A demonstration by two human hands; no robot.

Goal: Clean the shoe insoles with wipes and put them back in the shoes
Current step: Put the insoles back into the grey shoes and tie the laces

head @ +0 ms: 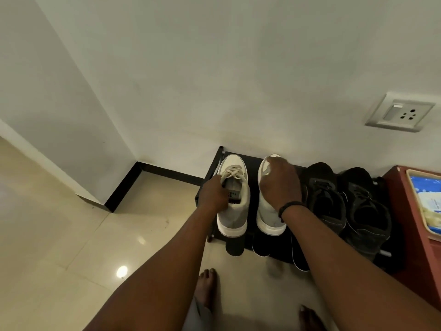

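Both hands reach down to a black rack (216,163) that stands against the wall, its left end near the corner of the room. Two pale shoes sit side by side at the rack's left end, toes to the wall and heels over the front edge. The left hand (213,194) grips the left shoe (235,211) at its opening: the fingers curl in over the near side of the collar beside the tongue, just under the laces, and close on it. The right hand (280,181) lies over the top of the right shoe (268,216), covering the laces and opening, with the fingers bent down round the upper; whether the fingertips pinch anything inside cannot be told, since the back of the hand hides them. A dark band (290,206) circles the right wrist. No insole shows apart from the shoes; the inside of the left shoe is in shadow. Two black shoes (346,201) fill the right part of the rack's top, just beside the pale pair, and darker shoes show on the lower shelf under the front edge. A red cabinet (405,223) stands touching the rack's right end, with a tray (416,204) on top. A socket (401,112) is on the wall above the black shoes. Bare feet (207,287) stand on the tiled floor (71,235) before the rack.
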